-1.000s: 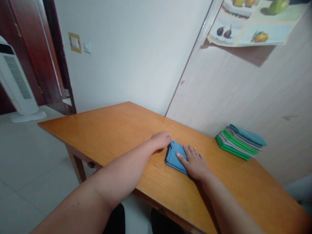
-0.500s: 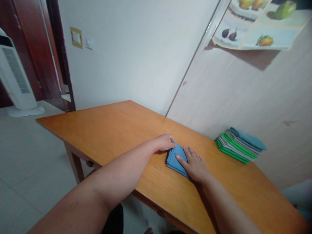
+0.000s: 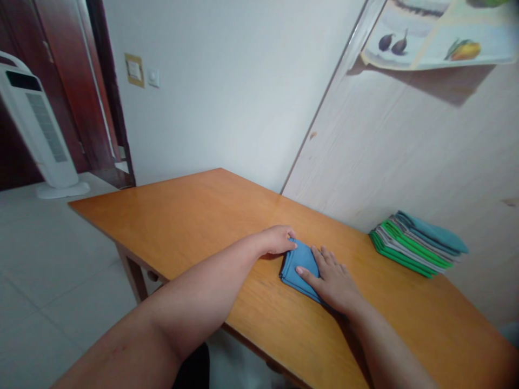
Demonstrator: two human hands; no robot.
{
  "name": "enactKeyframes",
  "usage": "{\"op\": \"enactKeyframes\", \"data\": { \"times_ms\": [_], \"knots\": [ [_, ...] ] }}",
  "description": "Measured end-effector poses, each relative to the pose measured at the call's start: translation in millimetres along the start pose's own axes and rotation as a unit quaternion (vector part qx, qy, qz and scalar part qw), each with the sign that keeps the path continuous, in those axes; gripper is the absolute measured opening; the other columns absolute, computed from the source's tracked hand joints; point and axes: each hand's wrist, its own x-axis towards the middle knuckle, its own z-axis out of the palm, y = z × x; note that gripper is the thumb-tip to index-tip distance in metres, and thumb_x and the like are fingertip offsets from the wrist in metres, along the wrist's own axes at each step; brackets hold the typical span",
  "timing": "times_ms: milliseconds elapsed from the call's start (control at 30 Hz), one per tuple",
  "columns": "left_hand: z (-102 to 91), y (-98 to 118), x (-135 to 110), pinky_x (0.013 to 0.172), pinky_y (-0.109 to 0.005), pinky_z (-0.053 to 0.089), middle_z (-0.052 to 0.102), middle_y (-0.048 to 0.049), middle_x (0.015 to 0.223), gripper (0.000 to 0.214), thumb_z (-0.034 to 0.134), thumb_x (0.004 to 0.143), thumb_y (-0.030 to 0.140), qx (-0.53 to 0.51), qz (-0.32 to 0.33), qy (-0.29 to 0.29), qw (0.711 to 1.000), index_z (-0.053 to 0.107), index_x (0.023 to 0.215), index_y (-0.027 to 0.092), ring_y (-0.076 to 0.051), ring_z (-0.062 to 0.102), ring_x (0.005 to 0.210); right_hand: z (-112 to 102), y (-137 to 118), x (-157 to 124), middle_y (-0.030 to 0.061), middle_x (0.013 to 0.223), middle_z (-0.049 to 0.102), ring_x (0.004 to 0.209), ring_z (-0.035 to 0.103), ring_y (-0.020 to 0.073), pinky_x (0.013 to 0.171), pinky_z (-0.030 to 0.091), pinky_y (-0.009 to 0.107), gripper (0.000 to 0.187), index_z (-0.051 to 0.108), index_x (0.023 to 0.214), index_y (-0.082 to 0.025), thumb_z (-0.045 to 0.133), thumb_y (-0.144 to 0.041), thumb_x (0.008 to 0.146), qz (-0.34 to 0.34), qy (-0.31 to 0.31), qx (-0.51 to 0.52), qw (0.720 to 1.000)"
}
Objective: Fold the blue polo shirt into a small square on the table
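A folded blue cloth (image 3: 302,265) lies on the wooden table (image 3: 194,216), its layered edges showing on the near and left sides. My left hand (image 3: 279,239) pinches the cloth's far left corner between thumb and fingers. Flat on the cloth's right part rests my right hand (image 3: 333,278), fingers spread and thumb pointing left across the top. The palm hides the cloth's right end.
A stack of folded green, grey and blue cloths (image 3: 417,243) stands on the table against the wall at the right. A fruit poster (image 3: 438,38) hangs above. A white tower fan (image 3: 48,135) is on the floor at left.
The view has shifted slightly, so the stack and poster sit farther right. Both hands keep their places on the blue cloth, which looks nearly unchanged.
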Motion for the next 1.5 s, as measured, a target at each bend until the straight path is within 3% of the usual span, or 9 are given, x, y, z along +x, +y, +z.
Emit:
{"op": "enactKeyframes", "data": {
  "times_ms": [133, 200, 333, 433, 533, 633, 733, 1133, 1500],
  "knots": [
    [-6.2, 4, 0, 0.067, -0.027, 0.048, 0.072, -0.0048, 0.081, 0.021, 0.051, 0.089, 0.025, 0.011, -0.006, 0.044, 0.999, 0.07, 0.089, 0.016, -0.018, 0.065, 0.076, 0, 0, -1, 0.0138, 0.167, 0.012, 0.152, 0.013, 0.0352, 0.119, 0.018, 0.058, 0.1, 0.02, 0.16, -0.021, 0.027, -0.085, 0.084, 0.001, 0.001, 0.001, 1.0],
    [-10.6, 8, -1, 0.075, -0.029, 0.049, 0.072, -0.0061, 0.088, 0.025, 0.045, 0.091, 0.023, 0.02, -0.001, 0.075, 0.997, 0.069, 0.092, 0.017, -0.019, 0.065, 0.084, -1, -1, -1, 0.014, 0.167, 0.013, 0.152, 0.013, 0.035, 0.119, 0.018, 0.058, 0.101, 0.02, 0.16, -0.021, 0.027, -0.086, 0.084, 0.001, 0.001, 0.004, 1.0],
    [-10.8, 25, -11, 0.096, -0.033, 0.046, 0.07, -0.0087, 0.113, 0.034, 0.036, 0.099, 0.03, 0.06, 0.114, 0.128, 0.983, 0.067, 0.111, 0.018, -0.021, 0.062, 0.109, -2, -2, -2, 0.0148, 0.166, 0.013, 0.152, 0.013, 0.036, 0.118, 0.017, 0.059, 0.1, 0.021, 0.16, -0.02, 0.028, -0.085, 0.084, -0.001, 0.003, 0.008, 1.0],
    [1.1, 40, -22, 0.106, -0.037, 0.041, 0.065, -0.0108, 0.129, 0.043, 0.029, 0.103, 0.034, 0.103, 0.205, 0.083, 0.97, 0.061, 0.126, 0.017, -0.022, 0.057, 0.123, -1, -2, -1, 0.0146, 0.167, 0.013, 0.152, 0.014, 0.0367, 0.118, 0.016, 0.06, 0.096, 0.021, 0.16, -0.021, 0.031, -0.081, 0.086, -0.006, 0.002, 0.01, 1.0],
    [16.3, 48, -32, 0.118, -0.049, 0.025, 0.054, -0.0117, 0.146, 0.049, 0.027, 0.104, 0.042, 0.164, 0.24, 0.014, 0.957, 0.052, 0.138, 0.018, -0.025, 0.044, 0.139, -1, -3, -1, 0.0141, 0.167, 0.013, 0.152, 0.013, 0.0356, 0.119, 0.015, 0.058, 0.092, 0.02, 0.16, -0.02, 0.035, -0.076, 0.089, -0.005, 0.001, 0.012, 1.0],
    [25.3, 47, -37, 0.12, -0.057, 0.008, 0.046, -0.0113, 0.153, 0.058, 0.026, 0.102, 0.055, 0.206, 0.211, -0.03, 0.955, 0.046, 0.144, 0.021, -0.027, 0.036, 0.145, -4, -5, -2, 0.0128, 0.167, 0.011, 0.153, 0.011, 0.0345, 0.12, 0.014, 0.057, 0.086, 0.019, 0.161, -0.021, 0.038, -0.068, 0.091, 0.001, -0.01, 0.018, 1.0],
    [26.6, 43, -38, 0.12, -0.059, 0.002, 0.045, -0.0114, 0.154, 0.067, 0.022, 0.099, 0.064, 0.223, 0.172, -0.043, 0.959, 0.044, 0.147, 0.022, -0.028, 0.035, 0.146, -9, -9, -4, 0.0127, 0.167, 0.009, 0.153, 0.01, 0.0345, 0.12, 0.013, 0.056, 0.082, 0.02, 0.161, -0.022, 0.039, -0.063, 0.092, 0.004, -0.02, 0.023, 1.0],
    [27.4, 32, -36, 0.119, -0.062, -0.001, 0.041, -0.0122, 0.157, 0.075, 0.022, 0.096, 0.069, 0.234, 0.182, -0.043, 0.954, 0.036, 0.153, 0.022, -0.03, 0.033, 0.146, -11, -6, -6, 0.0137, 0.167, 0.003, 0.153, 0.004, 0.0341, 0.12, 0.01, 0.056, 0.089, 0.015, 0.161, -0.019, 0.035, -0.07, 0.091, -0.017, -0.028, 0.04, 0.999],
    [22.3, 38, -41, 0.12, -0.06, 0.001, 0.038, -0.0143, 0.158, 0.086, 0.02, 0.091, 0.078, 0.257, 0.171, -0.061, 0.949, 0.042, 0.151, 0.02, -0.032, 0.03, 0.148, -6, 12, -16, 0.0107, 0.167, 0.005, 0.154, 0.005, 0.0276, 0.122, 0.008, 0.052, 0.081, 0.014, 0.161, -0.018, 0.03, -0.063, 0.096, -0.03, -0.007, 0.047, 0.998]
  ]
}}
